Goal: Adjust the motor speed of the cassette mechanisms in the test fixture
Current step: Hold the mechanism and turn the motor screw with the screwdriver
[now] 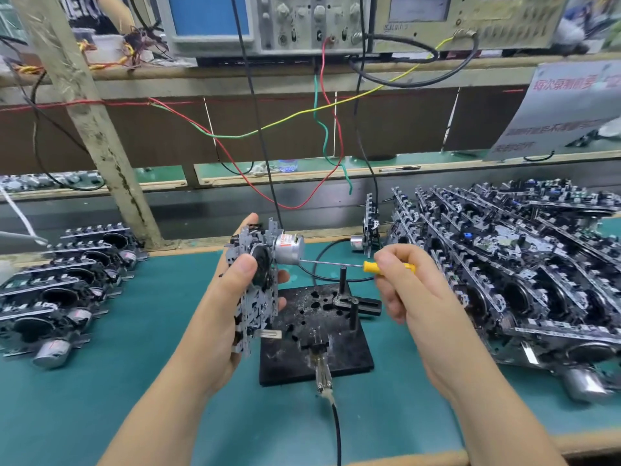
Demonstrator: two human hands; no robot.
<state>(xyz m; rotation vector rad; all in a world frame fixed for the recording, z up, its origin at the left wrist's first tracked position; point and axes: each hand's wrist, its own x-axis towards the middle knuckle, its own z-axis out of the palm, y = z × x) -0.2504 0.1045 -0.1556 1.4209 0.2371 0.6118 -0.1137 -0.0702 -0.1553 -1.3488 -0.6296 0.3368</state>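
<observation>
Left hand: our left hand point(232, 297) sits a bit left of centre, fingers and thumb curled round a cassette mechanism point(255, 287), holding it up off the bench and roughly upright.

Motor: the little silver motor point(289, 249) sticks out of the top right of that mechanism, pointing toward our other hand.

Right hand: our right hand point(406, 287) is right of centre, fingertips pinching the yellow handle of a small screwdriver point(369, 265).

Screwdriver: lying about level, thin shaft running left, tip right at the back of the motor. Can't tell if it's actually seated in the hole, too small.

Fixture: the black test fixture point(349, 344) sits on the green bench mat point(84, 398) at lower centre, just below and between our hands, nothing loaded on it. Couple of black posts standing on it, and a clamp with a black cable at its near edge.

Left pile: a row of mechanisms point(60, 297) laid out along the left edge of the frame.

Right pile: a much bigger stack of mechanisms point(504, 264) filling the right side.

Up top: test instruments point(302, 21) on a shelf across the top, with red, green and yellow wires point(322, 129) hanging down toward the bench.

Sign: a printed sheet point(564, 109) leaning at the upper right, text too blurry to read.
</observation>
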